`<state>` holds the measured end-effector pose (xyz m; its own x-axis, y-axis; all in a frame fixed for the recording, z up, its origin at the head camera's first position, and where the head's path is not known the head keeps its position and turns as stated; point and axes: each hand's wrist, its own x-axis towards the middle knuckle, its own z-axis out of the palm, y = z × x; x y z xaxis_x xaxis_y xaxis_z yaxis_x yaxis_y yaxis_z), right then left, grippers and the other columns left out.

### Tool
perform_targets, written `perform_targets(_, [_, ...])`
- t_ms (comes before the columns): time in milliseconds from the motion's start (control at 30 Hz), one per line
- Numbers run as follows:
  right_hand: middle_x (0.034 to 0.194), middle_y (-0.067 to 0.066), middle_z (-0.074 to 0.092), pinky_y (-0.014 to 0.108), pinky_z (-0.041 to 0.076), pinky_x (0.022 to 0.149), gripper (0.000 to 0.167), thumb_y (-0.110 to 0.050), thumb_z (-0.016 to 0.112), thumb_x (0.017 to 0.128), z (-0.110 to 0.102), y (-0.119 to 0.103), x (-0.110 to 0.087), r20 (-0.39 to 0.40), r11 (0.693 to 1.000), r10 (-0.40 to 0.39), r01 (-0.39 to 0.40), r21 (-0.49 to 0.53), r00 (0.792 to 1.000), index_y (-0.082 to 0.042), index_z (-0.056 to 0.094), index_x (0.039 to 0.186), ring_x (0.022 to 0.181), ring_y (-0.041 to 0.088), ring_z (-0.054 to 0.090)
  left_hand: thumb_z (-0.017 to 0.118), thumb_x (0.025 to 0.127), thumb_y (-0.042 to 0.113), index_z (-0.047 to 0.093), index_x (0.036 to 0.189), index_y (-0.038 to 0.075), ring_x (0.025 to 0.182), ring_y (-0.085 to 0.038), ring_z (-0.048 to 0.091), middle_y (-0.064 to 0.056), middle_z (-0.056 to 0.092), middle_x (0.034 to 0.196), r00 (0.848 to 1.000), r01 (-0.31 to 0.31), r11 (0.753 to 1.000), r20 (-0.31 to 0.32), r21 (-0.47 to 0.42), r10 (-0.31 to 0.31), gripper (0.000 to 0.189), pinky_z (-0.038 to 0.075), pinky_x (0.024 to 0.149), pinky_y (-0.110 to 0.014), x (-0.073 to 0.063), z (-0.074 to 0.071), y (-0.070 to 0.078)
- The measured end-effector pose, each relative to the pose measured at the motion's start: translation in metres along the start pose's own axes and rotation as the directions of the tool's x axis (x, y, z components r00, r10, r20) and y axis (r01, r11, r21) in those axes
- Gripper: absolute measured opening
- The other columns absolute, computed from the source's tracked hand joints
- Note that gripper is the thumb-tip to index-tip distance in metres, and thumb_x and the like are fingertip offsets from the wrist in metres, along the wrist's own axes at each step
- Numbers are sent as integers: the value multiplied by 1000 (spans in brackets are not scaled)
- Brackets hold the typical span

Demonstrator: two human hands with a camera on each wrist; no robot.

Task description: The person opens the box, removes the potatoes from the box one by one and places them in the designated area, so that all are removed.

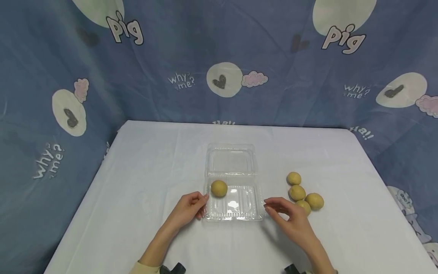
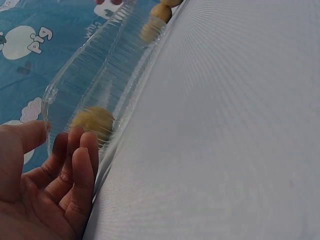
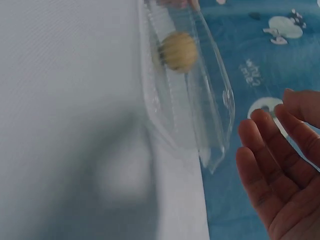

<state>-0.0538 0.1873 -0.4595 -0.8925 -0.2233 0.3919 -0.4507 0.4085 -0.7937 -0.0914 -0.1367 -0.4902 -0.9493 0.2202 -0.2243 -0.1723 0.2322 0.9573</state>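
Observation:
A clear plastic clamshell container [image 1: 234, 203] lies with its lid laid back, and one round yellow fruit [image 1: 219, 188] sits in the upper left of its base. My left hand [image 1: 187, 208] pinches the left rim of the base between thumb and fingers. In the left wrist view the fruit [image 2: 94, 124] shows through the clear wall beside the fingertips [image 2: 82, 155]. Just off the container's right side, my right hand [image 1: 291, 220] hovers with loosely bent fingers and nothing between them. The right wrist view shows those fingers [image 3: 270, 150] apart from the rim.
Several more yellow fruits [image 1: 297, 193] lie in a cluster right of the container, partly behind the right hand. A white cloth [image 1: 154, 163] covers the table. A blue printed curtain [image 1: 164, 102] hangs behind and at the sides.

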Motion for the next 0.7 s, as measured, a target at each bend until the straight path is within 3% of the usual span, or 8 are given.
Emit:
perform_targets(267, [103,-2,70,35,56,78,24,-1,72,87,15,-9,21,52,1000,-20,20,-12,998,-8,68,110,92,14,67,61,97,36,61,84,3,56,-14,54,-3,57,63,1000,6,1000,1,-3,-6,36,49,53,-24,0,0,-1])
perform_targets(467, [105,6,70,38,56,81,21,-6,72,89,32,-7,33,127,999,-42,39,28,991,-8,67,110,94,14,66,61,97,37,61,84,2,56,-15,54,-3,57,63,1000,3,1000,2,-2,-3,37,49,52,-24,0,0,-2])
perform_targets(700, [110,12,68,42,55,82,29,-7,73,88,45,-8,43,217,999,-33,29,22,976,0,64,114,97,26,67,61,97,38,61,84,2,55,-15,54,-3,57,62,1000,10,1000,3,0,-10,38,49,53,-24,0,0,0])
